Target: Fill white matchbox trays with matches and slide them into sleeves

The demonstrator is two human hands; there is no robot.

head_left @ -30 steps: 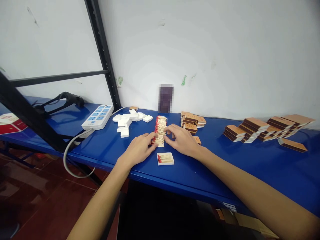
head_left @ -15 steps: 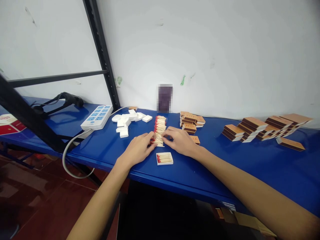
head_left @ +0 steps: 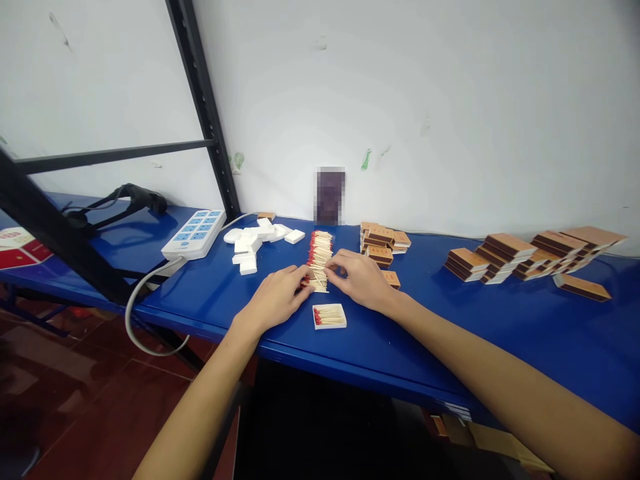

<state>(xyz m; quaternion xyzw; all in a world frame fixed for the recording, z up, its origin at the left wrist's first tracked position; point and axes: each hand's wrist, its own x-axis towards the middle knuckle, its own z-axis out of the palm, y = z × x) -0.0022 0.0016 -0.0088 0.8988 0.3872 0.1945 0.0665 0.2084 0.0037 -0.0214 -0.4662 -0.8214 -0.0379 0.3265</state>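
A long row of red-headed matches (head_left: 321, 252) lies on the blue table, heads to the left. At its near end my left hand (head_left: 280, 293) is closed on matches from the head side, thumb and forefinger drawn together. Opposite it, my right hand (head_left: 363, 280) pinches at the bare stick ends, its fingertips against the matches. How many matches each hand grips is hidden by the fingers. Just in front of both hands sits a white matchbox tray (head_left: 330, 326) with a layer of matches in it, heads also to the left.
White matchbox trays (head_left: 247, 245) lie in a loose heap at the left, beside a power strip (head_left: 195, 235). Brown matchbox sleeves (head_left: 379, 236) are piled behind my right hand. Stacked matchboxes (head_left: 507, 248) stand far right. A black rack post (head_left: 207, 113) rises at left.
Both hands stay at the near end of the match row. The fingers of my right hand have shifted very slightly; the tray in front has not moved.
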